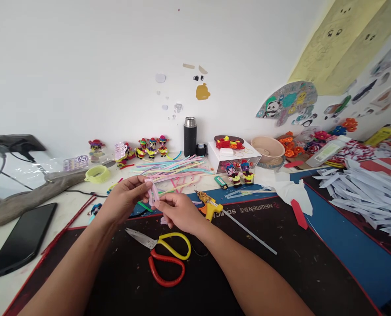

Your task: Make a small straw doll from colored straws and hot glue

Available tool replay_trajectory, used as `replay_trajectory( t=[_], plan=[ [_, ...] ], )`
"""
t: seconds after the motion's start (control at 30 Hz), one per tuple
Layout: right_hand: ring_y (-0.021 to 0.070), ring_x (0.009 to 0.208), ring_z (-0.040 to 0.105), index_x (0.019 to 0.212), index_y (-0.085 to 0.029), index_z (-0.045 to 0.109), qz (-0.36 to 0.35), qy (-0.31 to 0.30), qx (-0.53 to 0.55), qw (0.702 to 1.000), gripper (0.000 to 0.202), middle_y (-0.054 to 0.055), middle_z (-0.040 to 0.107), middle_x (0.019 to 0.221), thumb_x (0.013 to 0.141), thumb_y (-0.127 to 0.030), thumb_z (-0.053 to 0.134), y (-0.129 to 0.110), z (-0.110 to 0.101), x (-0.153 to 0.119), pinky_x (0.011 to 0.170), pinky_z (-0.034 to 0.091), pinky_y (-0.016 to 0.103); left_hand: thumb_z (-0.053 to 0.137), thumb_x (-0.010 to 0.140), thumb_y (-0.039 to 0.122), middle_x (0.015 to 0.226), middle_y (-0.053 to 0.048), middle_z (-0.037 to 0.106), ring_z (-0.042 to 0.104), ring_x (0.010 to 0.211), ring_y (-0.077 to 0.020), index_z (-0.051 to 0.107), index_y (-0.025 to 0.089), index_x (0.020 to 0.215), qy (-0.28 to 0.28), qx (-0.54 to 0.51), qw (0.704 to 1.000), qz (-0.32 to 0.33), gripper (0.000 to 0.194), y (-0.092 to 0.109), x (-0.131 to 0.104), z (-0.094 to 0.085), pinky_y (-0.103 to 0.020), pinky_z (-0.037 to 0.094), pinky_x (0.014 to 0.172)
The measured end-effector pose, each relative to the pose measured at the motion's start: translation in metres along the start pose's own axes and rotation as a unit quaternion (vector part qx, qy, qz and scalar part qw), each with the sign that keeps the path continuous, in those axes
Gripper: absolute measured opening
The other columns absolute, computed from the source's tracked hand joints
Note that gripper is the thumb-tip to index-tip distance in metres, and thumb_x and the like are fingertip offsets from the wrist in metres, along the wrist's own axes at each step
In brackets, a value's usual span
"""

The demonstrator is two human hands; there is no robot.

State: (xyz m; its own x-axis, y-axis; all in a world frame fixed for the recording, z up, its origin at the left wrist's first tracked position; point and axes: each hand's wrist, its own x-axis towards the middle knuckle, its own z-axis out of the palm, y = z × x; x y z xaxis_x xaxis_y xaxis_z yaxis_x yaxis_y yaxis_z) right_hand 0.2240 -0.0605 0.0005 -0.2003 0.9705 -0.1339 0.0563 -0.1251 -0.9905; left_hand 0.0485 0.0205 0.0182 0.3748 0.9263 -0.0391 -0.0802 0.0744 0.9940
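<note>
A pale pink pipe cleaner (153, 193), bent into a narrow loop, is held up between both hands. My left hand (126, 195) pinches its upper end between thumb and fingers. At its lower end, my right hand (178, 210) grips it with the fingertips. Scissors (152, 243) with one yellow and one red handle lie open on the black mat (123, 281) below the hands. A yellow glue gun (211, 208) with a long glue stick rests just right of my right hand. Behind the hands lies a pile of pastel pipe cleaners (175, 166).
A black phone (22, 239) and driftwood (37, 197) lie at left. Several small dolls (152, 148) stand near the wall beside a black flask (190, 138). A white box (215, 153), a pink bowl (267, 147) and a heap of white strips (366, 197) are at right.
</note>
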Motion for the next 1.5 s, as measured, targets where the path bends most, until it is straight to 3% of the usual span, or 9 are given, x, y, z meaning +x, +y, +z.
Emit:
replay_trajectory(
  t=[0.2, 0.4, 0.57, 0.77, 0.97, 1.23, 1.5],
  plan=[
    [0.0099, 0.043, 0.047, 0.102, -0.017, 0.078, -0.014, 0.032, -0.007, 0.999, 0.021, -0.008, 0.049, 0.051, 0.103, -0.03, 0.062, -0.006, -0.002, -0.001, 0.053, 0.043, 0.022, 0.101, 0.055, 0.044, 0.063, 0.001, 0.068, 0.059, 0.052, -0.0101, 0.073, 0.016, 0.073, 0.034, -0.069, 0.997, -0.003, 0.044, 0.0, 0.0, 0.004, -0.02, 0.05, 0.051],
    [0.012, 0.058, 0.061, 0.096, -0.02, 0.071, -0.058, 0.053, -0.115, 0.99, 0.021, -0.003, 0.062, 0.069, 0.106, -0.033, 0.056, 0.007, 0.002, 0.0, 0.058, 0.04, 0.023, 0.101, 0.055, 0.048, 0.064, 0.0, 0.07, 0.062, 0.053, -0.0122, 0.073, 0.017, 0.075, 0.053, -0.027, 0.998, 0.009, 0.046, -0.004, 0.0, 0.008, -0.023, 0.054, 0.054],
    [0.0146, 0.066, 0.058, 0.096, -0.02, 0.067, -0.085, 0.083, -0.261, 0.958, 0.025, -0.001, 0.065, 0.073, 0.103, -0.043, 0.062, 0.0, 0.002, -0.004, 0.059, 0.03, 0.026, 0.099, 0.057, 0.047, 0.067, -0.001, 0.072, 0.063, 0.057, -0.0126, 0.072, 0.017, 0.076, 0.051, 0.01, 0.999, 0.015, 0.044, -0.006, -0.001, 0.01, -0.023, 0.054, 0.058],
    [0.0178, 0.074, 0.057, 0.095, -0.019, 0.066, -0.077, 0.104, -0.393, 0.911, 0.028, 0.005, 0.07, 0.084, 0.105, -0.043, 0.059, -0.002, 0.004, -0.004, 0.061, 0.022, 0.031, 0.097, 0.062, 0.046, 0.067, 0.0, 0.07, 0.063, 0.057, -0.014, 0.071, 0.018, 0.077, 0.036, 0.023, 0.999, 0.015, 0.041, -0.011, -0.001, 0.011, -0.025, 0.055, 0.058],
    [0.0185, 0.077, 0.061, 0.096, -0.018, 0.068, -0.091, 0.092, -0.431, 0.893, 0.026, 0.006, 0.074, 0.089, 0.108, -0.038, 0.056, -0.001, 0.004, -0.004, 0.062, 0.02, 0.032, 0.097, 0.062, 0.045, 0.066, 0.0, 0.069, 0.062, 0.057, -0.0137, 0.072, 0.018, 0.077, 0.033, 0.023, 0.999, 0.013, 0.04, -0.014, 0.001, 0.009, -0.024, 0.054, 0.057],
    [0.0178, 0.074, 0.06, 0.092, -0.018, 0.066, -0.071, 0.086, -0.423, 0.899, 0.034, 0.005, 0.072, 0.084, 0.109, -0.044, 0.054, -0.002, 0.005, -0.005, 0.06, 0.02, 0.032, 0.098, 0.061, 0.046, 0.064, 0.0, 0.068, 0.062, 0.055, -0.0136, 0.071, 0.018, 0.074, 0.028, 0.016, 0.999, 0.015, 0.041, -0.012, 0.0, 0.012, -0.024, 0.054, 0.056],
    [0.0207, 0.08, 0.065, 0.092, -0.018, 0.067, -0.086, 0.074, -0.448, 0.887, 0.039, 0.008, 0.075, 0.088, 0.112, -0.044, 0.047, 0.0, 0.006, -0.004, 0.063, 0.024, 0.033, 0.101, 0.055, 0.043, 0.064, 0.002, 0.068, 0.06, 0.052, -0.0104, 0.071, 0.016, 0.074, 0.031, -0.042, 0.998, -0.036, 0.045, -0.008, -0.001, 0.013, -0.021, 0.052, 0.053]
  ],
)
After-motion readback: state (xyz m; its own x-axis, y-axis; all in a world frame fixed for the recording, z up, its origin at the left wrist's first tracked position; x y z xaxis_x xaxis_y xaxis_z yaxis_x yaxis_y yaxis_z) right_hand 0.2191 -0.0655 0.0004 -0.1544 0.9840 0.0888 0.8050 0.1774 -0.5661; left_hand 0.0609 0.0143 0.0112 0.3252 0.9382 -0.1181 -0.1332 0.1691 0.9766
